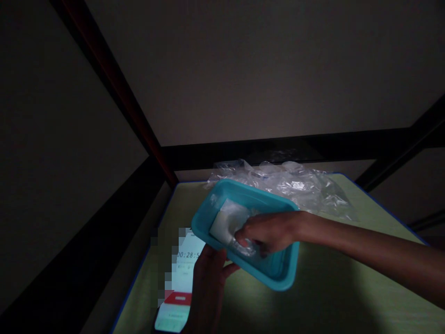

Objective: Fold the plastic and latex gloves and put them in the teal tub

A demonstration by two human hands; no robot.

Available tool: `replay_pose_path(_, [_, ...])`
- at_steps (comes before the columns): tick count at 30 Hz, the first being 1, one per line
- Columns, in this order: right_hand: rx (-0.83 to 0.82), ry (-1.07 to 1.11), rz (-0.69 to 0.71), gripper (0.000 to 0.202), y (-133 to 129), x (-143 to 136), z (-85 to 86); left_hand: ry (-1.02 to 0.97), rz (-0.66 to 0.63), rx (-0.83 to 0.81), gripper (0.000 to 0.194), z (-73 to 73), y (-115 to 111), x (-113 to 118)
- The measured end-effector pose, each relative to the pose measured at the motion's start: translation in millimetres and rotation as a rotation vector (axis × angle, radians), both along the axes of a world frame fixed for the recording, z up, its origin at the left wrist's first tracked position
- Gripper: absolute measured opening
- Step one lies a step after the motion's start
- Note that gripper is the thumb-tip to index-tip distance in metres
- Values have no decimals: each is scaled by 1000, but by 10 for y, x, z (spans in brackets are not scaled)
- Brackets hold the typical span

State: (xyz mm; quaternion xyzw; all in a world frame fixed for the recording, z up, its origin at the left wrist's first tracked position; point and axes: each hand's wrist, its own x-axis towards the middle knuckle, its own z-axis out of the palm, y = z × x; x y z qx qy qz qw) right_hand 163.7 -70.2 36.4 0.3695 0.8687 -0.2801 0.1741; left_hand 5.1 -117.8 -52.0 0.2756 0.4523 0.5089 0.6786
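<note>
A teal plastic basket (243, 185) is held tilted above the table. My left hand (212, 273) grips its near left rim from below, fingers wrapped at the edge. Inside the basket lies a white item (225, 221), partly in clear plastic. My right hand (269, 232) reaches in from the right, its fingers curled and pinching at clear plastic (246, 248) beside the white item. The right fingertips are partly hidden in shadow.
Crumpled clear plastic (299, 185) lies along the back of the pale table (347, 287). A lit phone (177, 278) showing a timer rests at the left, partly behind my left hand. Dark-trimmed walls (278, 69) rise behind the table.
</note>
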Motion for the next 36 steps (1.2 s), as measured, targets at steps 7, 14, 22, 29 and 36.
replay_pose_path(7, [-49, -46, -47, 48, -48, -92, 2, -6, -22, 12, 45, 42, -9, -6])
replay_pose_path(14, [-65, -76, -53, 48, -57, -102, -13, -30, -24, 15, 40, 81, -17, -4])
replay_pose_path(22, [54, 39, -113, 33, -146, 82, 208, -60, 17, 46, 44, 68, -52, 19])
replay_pose_path(29, [329, 476, -407, 7, -554, 456, 403, -95, 34, 103, 41, 184, -83, -21])
replay_pose_path(36, [406, 592, -646, 17, -1053, 814, 412, -149, 210, 152, 29, 391, 4, -122])
